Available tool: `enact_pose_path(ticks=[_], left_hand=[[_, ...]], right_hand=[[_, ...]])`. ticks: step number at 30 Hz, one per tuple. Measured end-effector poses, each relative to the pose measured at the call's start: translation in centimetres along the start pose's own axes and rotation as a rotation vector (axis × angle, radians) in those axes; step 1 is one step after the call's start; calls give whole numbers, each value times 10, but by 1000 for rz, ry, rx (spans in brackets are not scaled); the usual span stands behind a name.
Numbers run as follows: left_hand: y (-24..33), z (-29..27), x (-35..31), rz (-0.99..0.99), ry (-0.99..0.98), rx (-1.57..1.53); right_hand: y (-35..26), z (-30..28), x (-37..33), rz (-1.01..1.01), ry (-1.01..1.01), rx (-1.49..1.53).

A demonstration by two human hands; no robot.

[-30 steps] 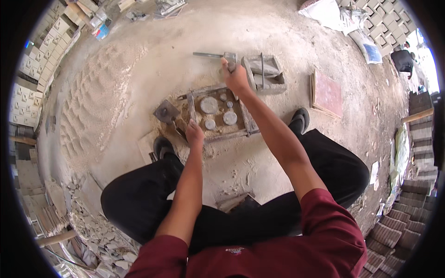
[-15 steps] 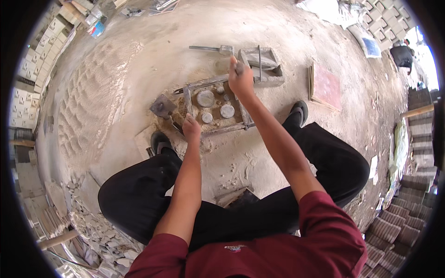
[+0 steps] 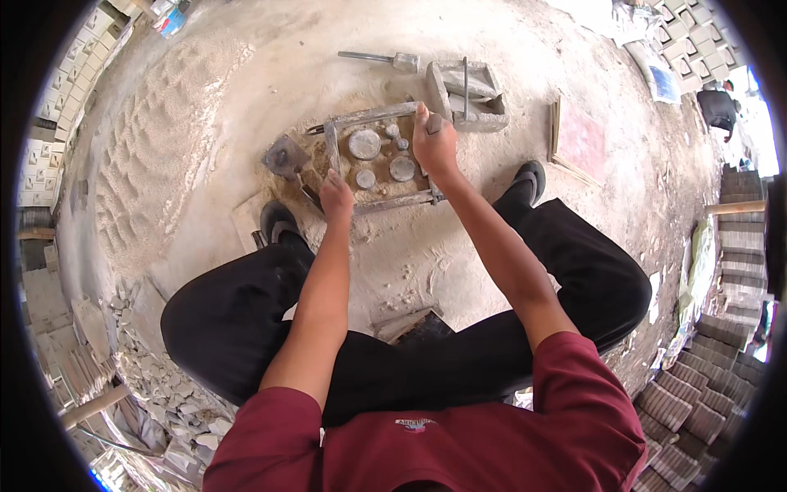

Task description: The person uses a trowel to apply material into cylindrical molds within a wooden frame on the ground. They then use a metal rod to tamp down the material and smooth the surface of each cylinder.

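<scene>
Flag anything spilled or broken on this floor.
Broken shards lie jumbled at lower left, looking untidy against the orderly stacks at lower right. Crumbs litter the floor outside the frame, looking spilled.

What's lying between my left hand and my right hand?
Between your left hand and right hand lie round grey discs and sand inside the frame, as the head view shows.

Left hand [image 3: 337, 197]: gripping left side of rectangular grey wooden frame [image 3: 373, 116]
Right hand [image 3: 435, 148]: gripping its far right corner
Inside: round grey discs [image 3: 365, 144], mixed sizes, sitting in brown sand [image 3: 381, 163]
Beyond: grey block-headed tool [image 3: 405, 62] lying near grey open-topped box [image 3: 479, 123]
</scene>
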State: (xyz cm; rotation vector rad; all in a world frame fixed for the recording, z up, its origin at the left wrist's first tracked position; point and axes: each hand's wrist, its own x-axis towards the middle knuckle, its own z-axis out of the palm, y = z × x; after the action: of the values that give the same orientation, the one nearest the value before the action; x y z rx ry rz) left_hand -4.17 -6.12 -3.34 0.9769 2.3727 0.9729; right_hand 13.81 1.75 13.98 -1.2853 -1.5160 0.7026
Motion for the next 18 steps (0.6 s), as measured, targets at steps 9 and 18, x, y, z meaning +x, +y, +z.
enact_pose_path(ticks=[9, 18], left_hand=[[11, -3, -9, -15, 10, -46], [6, -4, -6, 5, 0, -58]], right_hand=[[-6, -7, -20, 131, -10, 83], [10, -7, -37, 138, 109, 170]])
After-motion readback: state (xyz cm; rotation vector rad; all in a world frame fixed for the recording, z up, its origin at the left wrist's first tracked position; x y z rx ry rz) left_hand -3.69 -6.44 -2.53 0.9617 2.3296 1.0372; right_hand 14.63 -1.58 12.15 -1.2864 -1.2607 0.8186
